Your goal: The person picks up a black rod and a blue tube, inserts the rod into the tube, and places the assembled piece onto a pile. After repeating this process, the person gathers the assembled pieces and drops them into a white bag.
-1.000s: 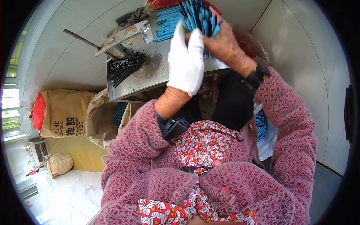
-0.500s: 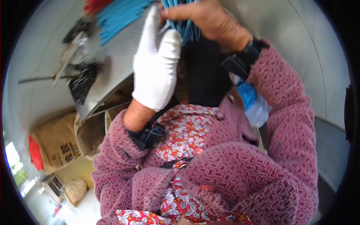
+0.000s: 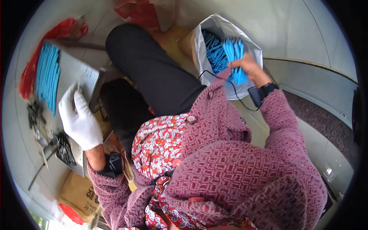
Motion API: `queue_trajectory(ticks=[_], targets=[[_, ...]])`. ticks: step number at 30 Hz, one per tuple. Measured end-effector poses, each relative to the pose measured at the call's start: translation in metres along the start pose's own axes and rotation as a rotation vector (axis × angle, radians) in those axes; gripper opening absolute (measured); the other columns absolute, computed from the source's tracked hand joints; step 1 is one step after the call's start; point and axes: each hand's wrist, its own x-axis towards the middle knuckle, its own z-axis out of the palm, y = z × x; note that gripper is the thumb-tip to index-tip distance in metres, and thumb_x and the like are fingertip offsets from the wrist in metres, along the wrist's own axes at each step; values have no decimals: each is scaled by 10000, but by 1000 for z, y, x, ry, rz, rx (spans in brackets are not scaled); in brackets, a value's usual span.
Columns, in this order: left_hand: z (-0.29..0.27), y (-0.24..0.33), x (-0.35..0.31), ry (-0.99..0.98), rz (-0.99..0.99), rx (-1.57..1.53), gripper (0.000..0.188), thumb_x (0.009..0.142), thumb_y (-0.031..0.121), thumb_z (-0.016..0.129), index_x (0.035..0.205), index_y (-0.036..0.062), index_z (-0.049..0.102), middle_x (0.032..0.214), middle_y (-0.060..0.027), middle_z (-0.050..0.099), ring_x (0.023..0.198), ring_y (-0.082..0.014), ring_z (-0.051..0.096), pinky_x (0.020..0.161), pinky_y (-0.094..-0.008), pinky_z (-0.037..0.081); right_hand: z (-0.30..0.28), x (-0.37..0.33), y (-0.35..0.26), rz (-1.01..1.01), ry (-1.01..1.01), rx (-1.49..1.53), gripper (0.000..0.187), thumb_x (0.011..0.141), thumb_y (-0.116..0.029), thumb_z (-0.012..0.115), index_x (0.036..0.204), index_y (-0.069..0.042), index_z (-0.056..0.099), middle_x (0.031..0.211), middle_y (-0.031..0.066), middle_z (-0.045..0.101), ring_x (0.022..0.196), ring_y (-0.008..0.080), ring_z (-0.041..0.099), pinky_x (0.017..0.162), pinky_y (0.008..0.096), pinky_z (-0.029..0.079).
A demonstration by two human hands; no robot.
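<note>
My right hand point(image 3: 247, 68) is closed round a bundle of slim blue pointed sticks point(image 3: 234, 51), holding them over the mouth of a white-lined bag point(image 3: 251, 48) on my right. Inside the bag lie many similar blue sticks point(image 3: 213, 51). On the left, my left hand point(image 3: 79, 117), in a white glove, is above a grey metal tabletop point(image 3: 73, 69). Its fingers are stretched out with the thumb a little apart, and I see nothing held in them. Beyond its fingertips, a row of blue sticks point(image 3: 48, 76) lies side by side on the tabletop.
Red plastic point(image 3: 28, 78) lies along the tabletop's far left edge. A black bundle point(image 3: 64, 148) and small dark parts point(image 3: 35, 115) are close to my left hand. Below stands a brown sack point(image 3: 78, 193). My legs point(image 3: 149, 69) are between the tabletop and the bag.
My hands were together around the blue sticks and have parted. The right has carried a bundle rightward to the bag; the left has moved left over the tabletop. The view has shifted too.
</note>
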Motion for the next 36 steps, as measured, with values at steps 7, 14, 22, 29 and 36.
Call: queue_trajectory(ticks=[7,14,22,29,36], targets=[[61,37,19,12,267,445,187,1000,49,568,1125,-22,688,1079,-151,673,1024,-288,659,923,-361,525,-34,111,83,339,100,153,166,744,-44,780,845,50,687,781,130,691,615,231,653,588,362,529],[84,53,37,11,240,514,231,1032,82,507,1137,-24,683,1099,-154,669,1017,-289,657,923,-367,527,-7,233,34,141,130,71,531,796,-324,800,1086,84,623,991,199,655,805,284,643,636,407,495],[126,67,39,-20,259,589,257,1036,73,455,1128,-42,666,1096,-179,663,1011,-317,644,908,-386,528,38,374,100,-78,455,-674,1032,865,-379,661,1507,138,41,1353,422,303,1207,598,387,1036,597,365],[129,70,37,21,254,592,256,1022,49,438,1118,-55,652,1089,-190,660,1010,-336,632,904,-394,513,51,395,89,45,411,-507,1098,879,-319,610,1530,95,-172,1312,430,337,1076,578,465,1010,630,379],[109,63,42,28,286,664,253,1001,40,441,1090,-47,661,1048,-195,671,963,-353,640,881,-419,511,66,417,119,17,310,-553,1134,894,-367,596,1504,97,-240,1376,512,264,1171,644,444,1010,689,345]])
